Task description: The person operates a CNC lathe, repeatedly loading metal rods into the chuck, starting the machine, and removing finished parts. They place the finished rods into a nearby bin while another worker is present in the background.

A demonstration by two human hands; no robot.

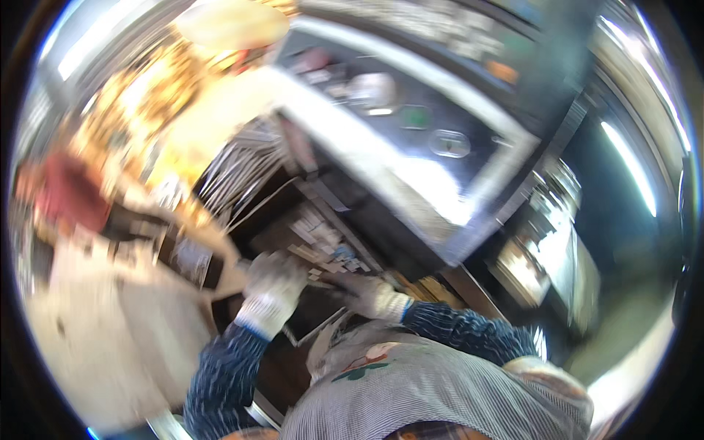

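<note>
Small, pale, blurred oblong pieces (323,238), some whitish and some tan, lie loose at mixed angles in a scattered cluster on the floor of a dark, straight-sided open tray (273,236), its left part bare.

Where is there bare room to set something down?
The pale surface left of the left sleeve, below the dark box, looks mostly bare, though blurred. Crowded: the dark tray beyond the left hand and right hand, strewn with small pale pieces; past it, a bundle of thin rods.
</note>
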